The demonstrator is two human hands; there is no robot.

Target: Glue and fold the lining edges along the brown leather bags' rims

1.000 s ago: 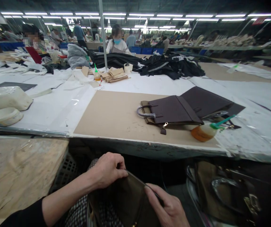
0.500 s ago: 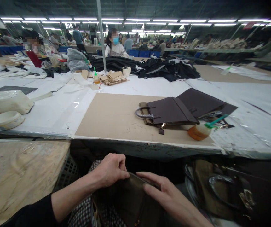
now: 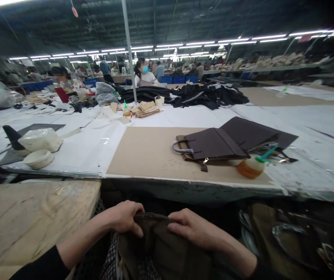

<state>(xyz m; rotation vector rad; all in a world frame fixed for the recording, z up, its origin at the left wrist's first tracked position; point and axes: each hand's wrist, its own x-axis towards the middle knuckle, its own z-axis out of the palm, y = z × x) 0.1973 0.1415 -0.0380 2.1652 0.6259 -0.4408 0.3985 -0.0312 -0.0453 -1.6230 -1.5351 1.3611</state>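
Observation:
A dark brown leather bag [image 3: 161,249] lies on my lap below the table edge. My left hand [image 3: 124,217] is closed on its upper left rim, fingers curled over the edge. My right hand [image 3: 190,227] grips the upper right rim, fingers bent over it. On the table ahead lies a dark brown handbag [image 3: 213,144] with a metal handle, on a tan cardboard mat [image 3: 146,151]. A glue bottle [image 3: 253,166] with a green nozzle lies on its side to the right of that handbag.
A wooden board [image 3: 33,217] sits low at my left. White bowl [image 3: 39,158] and wrapped white lump [image 3: 40,139] rest on the table's left. More bags [image 3: 289,237] lie low at my right. Dark fabric pile [image 3: 207,94] and seated people are at the far side.
My right hand has moved from lying flat on the bag to gripping its top rim. My head has tilted up, so the table sits lower in view.

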